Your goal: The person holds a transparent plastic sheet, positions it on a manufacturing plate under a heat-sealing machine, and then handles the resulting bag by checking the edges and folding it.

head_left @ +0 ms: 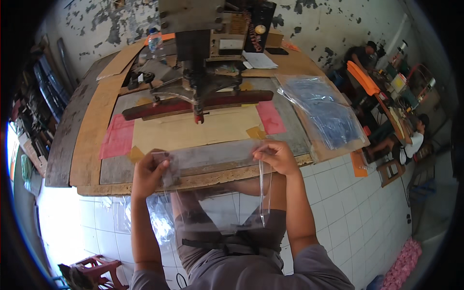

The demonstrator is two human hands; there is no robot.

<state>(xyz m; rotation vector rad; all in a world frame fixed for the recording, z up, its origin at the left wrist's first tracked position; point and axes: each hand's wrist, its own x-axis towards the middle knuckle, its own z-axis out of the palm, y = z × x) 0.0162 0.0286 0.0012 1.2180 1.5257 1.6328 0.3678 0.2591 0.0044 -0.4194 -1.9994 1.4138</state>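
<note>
Stretching left to right from the left hand (pixel 151 170) to the right hand (pixel 278 157), the sheet (pixel 217 193) hung at the near edge of the worktop (pixel 89 150), short of the panel (pixel 198 129) beneath the press (pixel 195 96). Both hands pinched its ends; it looked clear, thin, limp and glossy

Plastic sheet (pixel 217 193) was colourless; press bar (pixel 239 98), dark red; panel (pixel 198 128), pale yellow; side patches (pixel 271 117), pink; wall (pixel 130 33), off-white mottled grey; floor tiles (pixel 333 186), white.
</note>
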